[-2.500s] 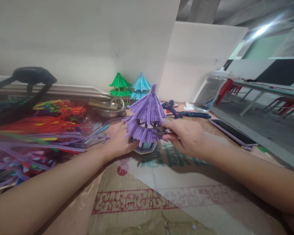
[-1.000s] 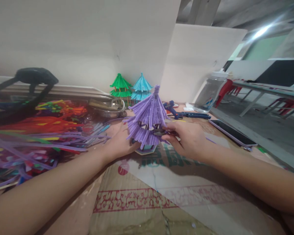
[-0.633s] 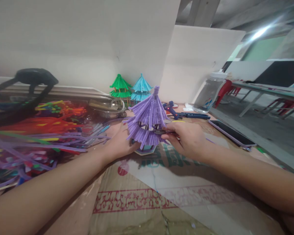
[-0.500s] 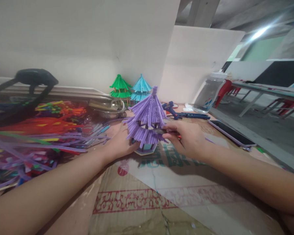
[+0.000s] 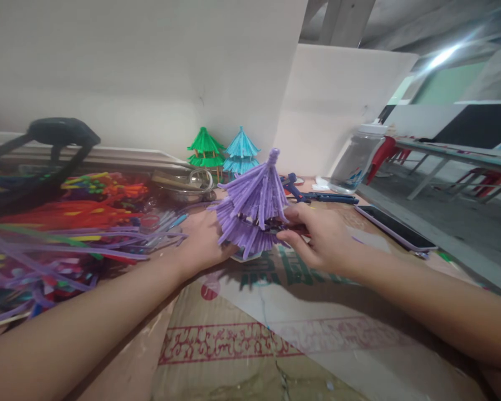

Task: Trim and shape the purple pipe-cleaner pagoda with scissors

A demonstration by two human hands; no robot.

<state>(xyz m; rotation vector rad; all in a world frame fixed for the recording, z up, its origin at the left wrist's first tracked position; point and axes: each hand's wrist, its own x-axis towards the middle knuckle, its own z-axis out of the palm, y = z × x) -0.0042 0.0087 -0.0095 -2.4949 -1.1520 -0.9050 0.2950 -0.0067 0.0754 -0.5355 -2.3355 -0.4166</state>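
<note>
A purple model pavilion (image 5: 259,195), two-tiered and covered in fuzzy pipe cleaners, leans toward me and slightly right above the table. My left hand (image 5: 204,236) grips it low on its left side; the roof fringe hides most of those fingers. On the other side, my right hand (image 5: 317,234) is closed round a red-handled tool (image 5: 303,229) with a dark metal tip. That tip reaches into the gap between the two roof tiers, and its exact kind is mostly covered by my fingers. Below the lower roof, part of the pale base (image 5: 248,256) shows.
A green pavilion (image 5: 204,147) and a blue one (image 5: 241,150) stand by the wall. Pipe cleaners (image 5: 87,217) are heaped at left beside a metal bowl (image 5: 183,186). A glue gun (image 5: 294,189), a bottle (image 5: 354,159) and a phone (image 5: 394,227) lie or stand rightward.
The purple pavilion has tipped toward me, its peak shifting right and its base now showing less. My right hand has stayed close to the gap between the tiers with the tool.
</note>
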